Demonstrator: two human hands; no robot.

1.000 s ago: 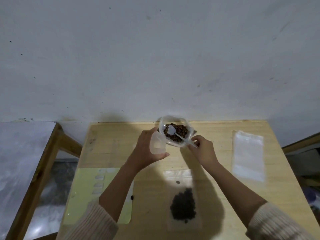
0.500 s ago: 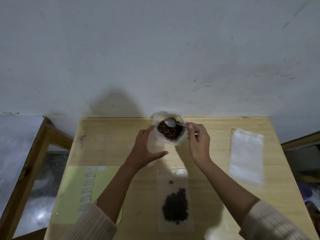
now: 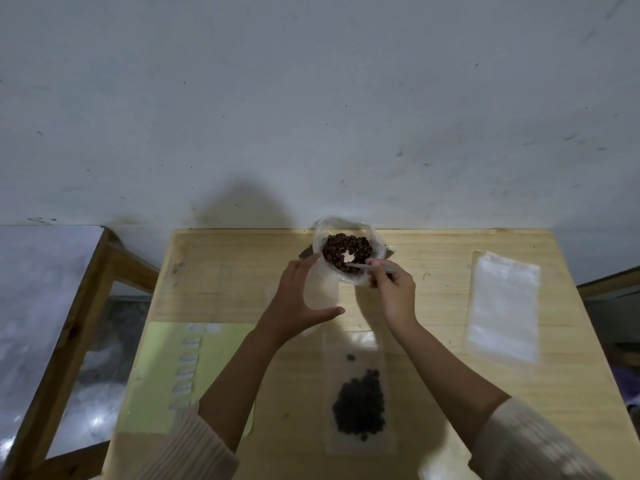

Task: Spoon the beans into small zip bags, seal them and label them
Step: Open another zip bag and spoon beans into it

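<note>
A clear plastic bag of brown beans [image 3: 348, 252] stands open at the far middle of the wooden table [image 3: 433, 271]. My right hand [image 3: 393, 292] pinches a white plastic spoon [image 3: 360, 266] whose bowl is dug into the beans. My left hand [image 3: 299, 299] holds a small empty zip bag [image 3: 320, 289] upright just left of the bean bag. A filled zip bag [image 3: 360, 393] with dark beans lies flat near me between my forearms.
A stack of empty zip bags [image 3: 500, 306] lies on the table at the right. A yellow-green sheet with several white labels [image 3: 162, 372] lies at the left. The wall rises right behind the table. A wooden frame [image 3: 69, 327] stands to the left.
The spoon has gone from lying above the beans to being pushed down into them. My right hand turned and dropped slightly. My left hand kept the small bag beside the bean bag.
</note>
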